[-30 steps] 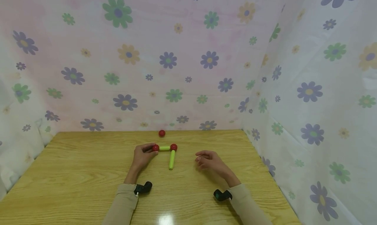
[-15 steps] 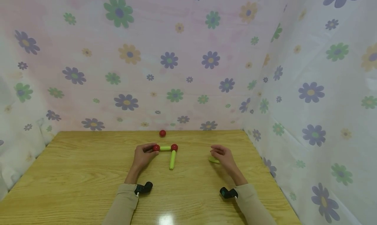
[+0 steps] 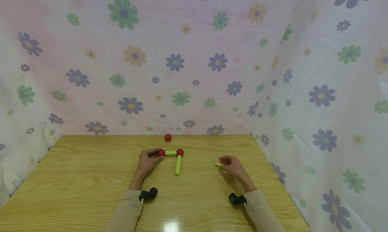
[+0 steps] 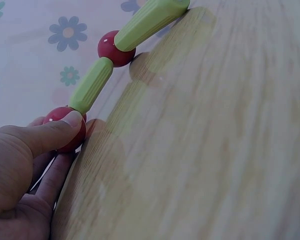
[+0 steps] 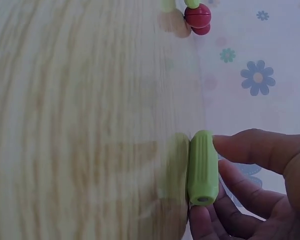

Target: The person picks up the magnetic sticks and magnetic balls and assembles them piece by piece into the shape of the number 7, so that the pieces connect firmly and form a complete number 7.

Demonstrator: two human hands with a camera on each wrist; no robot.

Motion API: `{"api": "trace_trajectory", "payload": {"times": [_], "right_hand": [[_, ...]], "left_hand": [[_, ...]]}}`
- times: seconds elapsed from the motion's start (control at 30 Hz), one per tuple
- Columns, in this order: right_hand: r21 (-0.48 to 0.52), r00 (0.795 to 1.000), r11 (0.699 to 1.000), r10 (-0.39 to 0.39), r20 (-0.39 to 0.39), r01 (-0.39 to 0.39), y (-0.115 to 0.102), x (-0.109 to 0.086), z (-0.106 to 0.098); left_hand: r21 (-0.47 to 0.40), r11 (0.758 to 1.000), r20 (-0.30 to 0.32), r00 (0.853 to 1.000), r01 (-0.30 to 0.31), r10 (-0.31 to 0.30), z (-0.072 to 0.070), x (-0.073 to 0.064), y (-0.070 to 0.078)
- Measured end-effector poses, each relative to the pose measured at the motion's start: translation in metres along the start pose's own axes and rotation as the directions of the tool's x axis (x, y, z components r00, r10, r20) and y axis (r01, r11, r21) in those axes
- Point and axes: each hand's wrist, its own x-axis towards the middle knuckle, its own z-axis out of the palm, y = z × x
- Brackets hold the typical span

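Note:
My left hand (image 3: 148, 163) pinches a red ball (image 4: 65, 127) between thumb and fingers at the left end of a joined piece. From that ball a short light-green rod (image 3: 170, 153) runs right to a second red ball (image 3: 180, 152). A longer green rod (image 3: 178, 166) extends from the second ball toward me, forming a corner. Off to the right, my right hand (image 3: 234, 168) grips a loose short green rod (image 5: 203, 167), thumb on one side and fingers on the other. The rod lies close along the tabletop, with a small dark end facing the right wrist camera.
Another red ball (image 3: 168, 137) sits by itself near the back edge of the wooden table (image 3: 91, 178). Flower-printed cloth (image 3: 194, 56) hangs behind the table and along its sides.
My right hand has moved right, bringing the loose short green rod into sight, and its fingers have closed on it. The left hand keeps its hold on the red ball.

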Motion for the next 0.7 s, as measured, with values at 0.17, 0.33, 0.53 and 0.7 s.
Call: {"api": "trace_trajectory", "payload": {"times": [0.17, 0.33, 0.53, 0.7], "right_hand": [[-0.047, 1.000, 0.999, 0.003, -0.011, -0.004, -0.001, 0.000, 0.000], [-0.092, 0.999, 0.995, 0.020, -0.035, -0.024, 0.001, 0.002, 0.002], [-0.123, 0.996, 0.992, 0.030, -0.085, -0.040, 0.004, 0.007, 0.005], [-0.134, 0.994, 0.990, 0.027, -0.109, -0.041, 0.006, 0.009, 0.007]], "left_hand": [[-0.020, 1.000, -0.003, 1.000, 0.014, -0.014, 0.000, 0.005, -0.012], [-0.030, 0.999, 0.004, 1.000, 0.016, -0.016, 0.000, 0.006, -0.015], [-0.023, 1.000, -0.002, 1.000, 0.021, -0.021, 0.000, 0.006, -0.014], [-0.026, 1.000, -0.013, 1.000, -0.001, 0.000, 0.000, 0.006, -0.014]]}}
